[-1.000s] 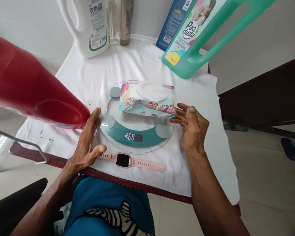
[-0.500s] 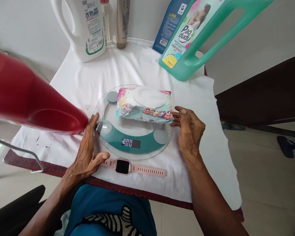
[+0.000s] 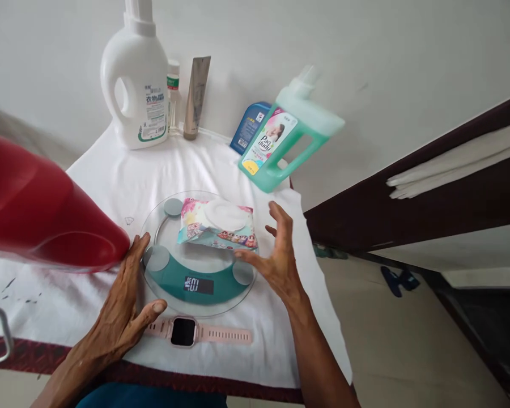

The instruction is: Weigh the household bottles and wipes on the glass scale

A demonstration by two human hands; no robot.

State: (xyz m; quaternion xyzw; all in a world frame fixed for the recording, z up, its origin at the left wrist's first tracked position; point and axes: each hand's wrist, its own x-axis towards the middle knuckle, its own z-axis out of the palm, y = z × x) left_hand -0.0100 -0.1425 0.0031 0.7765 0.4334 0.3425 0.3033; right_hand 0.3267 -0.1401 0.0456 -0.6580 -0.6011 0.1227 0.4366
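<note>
The soft, pastel-printed plastic wipes packet with a white oval lid [image 3: 216, 224] lies on the round clear-glass scale with a teal band [image 3: 170, 283], towards the scale's rear rim. The scale rests on the white-clothed table [image 3: 276, 354], between its front edge and the bottles at its back edge. The display is lit; its digits are too small to read with certainty.

The left hand [image 3: 121, 300] lies along the scale's left rim, fingers straight and close together, thumb spread; it grasps nothing. Contact with the glass cannot be confirmed. The large glossy red plastic container [image 3: 46, 209] stands just beside these fingers. The right hand [image 3: 280, 260] is at the right rim, fingers raised and wide of the thumb, with nothing held. Its thumb is near the packet's front right corner; touch cannot be determined.

Assessment: the step in hand appears to be handling the packet on the scale. Good practice would be to grip its short ends lightly, as the film should yield, and to lift rather than drag. Both hands should stay off the glass during any reading. The left thumb should clear the pink-strapped square watch [image 3: 183, 331] near the front edge.
</note>
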